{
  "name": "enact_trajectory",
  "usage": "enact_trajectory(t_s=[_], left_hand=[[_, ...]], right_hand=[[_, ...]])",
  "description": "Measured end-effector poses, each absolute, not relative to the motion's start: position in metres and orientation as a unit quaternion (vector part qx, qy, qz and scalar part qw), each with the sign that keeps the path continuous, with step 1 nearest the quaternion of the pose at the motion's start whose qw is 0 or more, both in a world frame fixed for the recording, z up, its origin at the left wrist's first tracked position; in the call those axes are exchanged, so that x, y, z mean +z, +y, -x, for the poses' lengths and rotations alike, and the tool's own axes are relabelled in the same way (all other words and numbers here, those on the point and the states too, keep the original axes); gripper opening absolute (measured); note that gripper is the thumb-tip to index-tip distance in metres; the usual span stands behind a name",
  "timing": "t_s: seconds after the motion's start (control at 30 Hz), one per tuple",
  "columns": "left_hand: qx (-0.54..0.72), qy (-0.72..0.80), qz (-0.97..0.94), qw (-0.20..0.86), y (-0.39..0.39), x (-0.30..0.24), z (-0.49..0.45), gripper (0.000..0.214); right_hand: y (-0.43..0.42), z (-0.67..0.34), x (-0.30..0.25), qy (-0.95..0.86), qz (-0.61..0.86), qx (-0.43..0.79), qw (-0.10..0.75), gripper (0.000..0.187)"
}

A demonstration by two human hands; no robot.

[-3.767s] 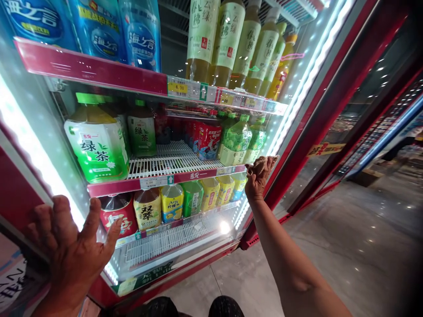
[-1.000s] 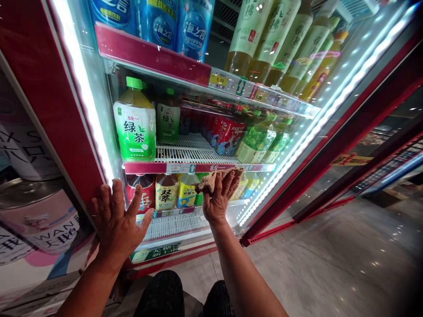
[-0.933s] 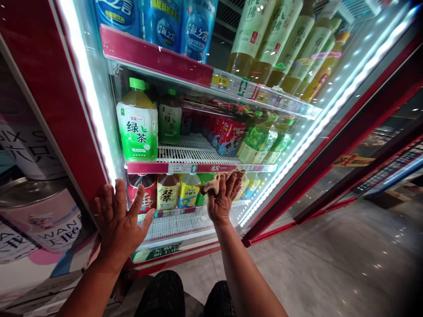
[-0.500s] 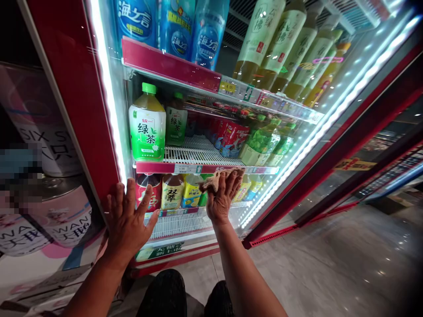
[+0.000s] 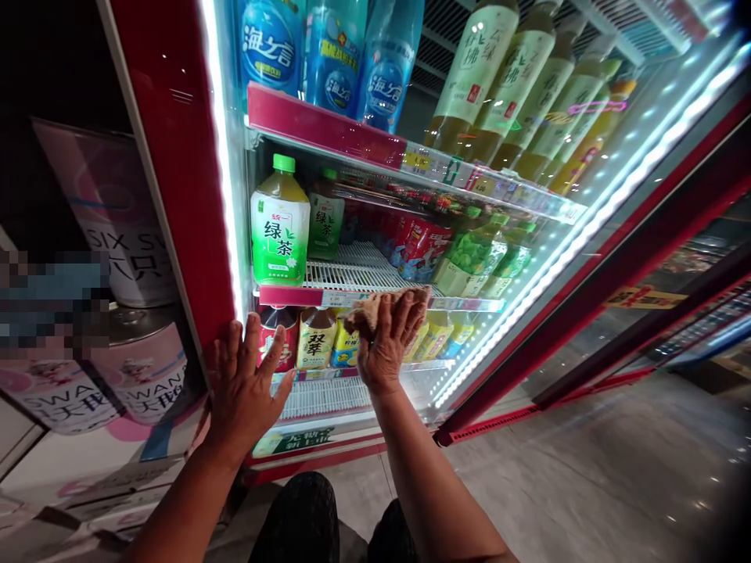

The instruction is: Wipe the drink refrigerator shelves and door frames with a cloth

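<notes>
My right hand (image 5: 384, 344) presses a crumpled beige cloth (image 5: 362, 313) against the glass door of a lit drinks fridge, over the front edge of the middle shelf. Part of the cloth is hidden beneath my fingers. My left hand (image 5: 249, 391) rests with fingers spread at the fridge's lower left, across the red door frame (image 5: 181, 156) and the glass, with nothing in it. Behind the glass, a green tea bottle (image 5: 280, 227) stands on the middle shelf above my left hand. Smaller bottles (image 5: 315, 340) line the shelf below, partly covered by both hands.
Blue bottles (image 5: 270, 51) and pale green-labelled bottles (image 5: 476, 70) fill the upper shelf. Pink and white tins (image 5: 141, 367) stand on boxes left of the fridge. Grey floor (image 5: 587, 469) stretches to the right; my knees (image 5: 302, 516) are just below the fridge.
My right hand and the cloth have shifted left across the glass relative to the bottles behind. The left hand stays at the frame. The whole view has swung slightly, moving the fridge rightward in the picture.
</notes>
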State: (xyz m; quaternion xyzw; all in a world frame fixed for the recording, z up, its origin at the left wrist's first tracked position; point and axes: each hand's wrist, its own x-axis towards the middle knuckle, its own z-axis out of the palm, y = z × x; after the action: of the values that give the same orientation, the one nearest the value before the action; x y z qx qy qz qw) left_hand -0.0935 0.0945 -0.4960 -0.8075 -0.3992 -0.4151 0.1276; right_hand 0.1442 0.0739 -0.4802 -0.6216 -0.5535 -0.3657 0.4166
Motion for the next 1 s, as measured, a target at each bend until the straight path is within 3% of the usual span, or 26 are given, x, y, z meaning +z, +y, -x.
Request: enact_trajectory(t_s=[0.17, 0.4, 0.7, 1.0], left_hand=[[-0.415, -0.395, 0.808, 0.141, 0.093, -0.495, 0.098, 0.1], [-0.414, -0.378, 0.816, 0.142, 0.09, -0.492, 0.105, 0.097], [-0.436, -0.351, 0.818, 0.131, 0.094, -0.498, 0.113, 0.094], [-0.456, -0.337, 0.817, 0.11, 0.095, -0.499, 0.114, 0.096]], right_hand=[[0.075, -0.126, -0.486, -0.612, 0.591, -0.363, 0.38, 0.094], [0.085, -0.108, -0.477, -0.57, 0.602, -0.359, 0.43, 0.091], [0.084, -0.097, -0.478, -0.608, 0.583, -0.366, 0.396, 0.093], [0.088, -0.072, -0.481, -0.688, 0.526, -0.374, 0.331, 0.062]])
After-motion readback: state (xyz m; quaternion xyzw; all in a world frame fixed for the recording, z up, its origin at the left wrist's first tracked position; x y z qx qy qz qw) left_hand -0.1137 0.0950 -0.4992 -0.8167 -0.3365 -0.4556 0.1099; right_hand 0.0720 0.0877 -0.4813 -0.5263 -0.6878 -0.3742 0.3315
